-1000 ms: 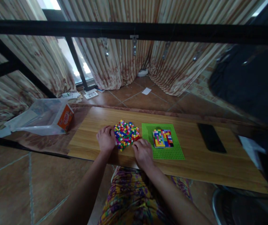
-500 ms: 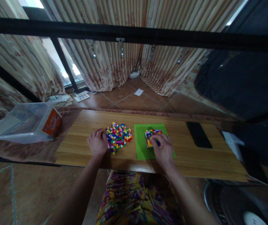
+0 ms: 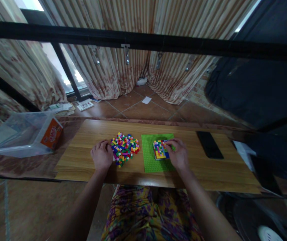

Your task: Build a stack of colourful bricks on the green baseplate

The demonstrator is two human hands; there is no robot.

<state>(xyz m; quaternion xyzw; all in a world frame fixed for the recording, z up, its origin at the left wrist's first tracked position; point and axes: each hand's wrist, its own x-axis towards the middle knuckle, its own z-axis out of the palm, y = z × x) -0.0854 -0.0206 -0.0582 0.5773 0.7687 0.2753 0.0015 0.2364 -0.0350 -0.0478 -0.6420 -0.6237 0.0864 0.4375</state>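
A loose heap of small multicoloured toy bricks (image 3: 125,149) lies on the wooden table. At its left edge rests my left hand (image 3: 102,155), fingers curled down against the outermost bricks; what they hold, if anything, is hidden. To the right of the heap is a green studded baseplate (image 3: 149,162). A rectangular block built of bricks (image 3: 160,150), its top a mix of yellow, blue, red and other colours, stands on it. My right hand (image 3: 180,154) reaches over the block's right side, thumb and fingers pinched together at its top; whatever is between the fingertips is too small to name.
A black phone (image 3: 209,144) lies on the table to the right. Beyond the left end stands a clear plastic bin (image 3: 25,134) with an orange label. Papers and a dark flat object (image 3: 265,174) are past the right end. A black bar (image 3: 143,40) crosses overhead.
My right hand has shifted to the right across the built block, uncovering more of its colourful top. My left hand stays beside the heap. The whole view has moved slightly.
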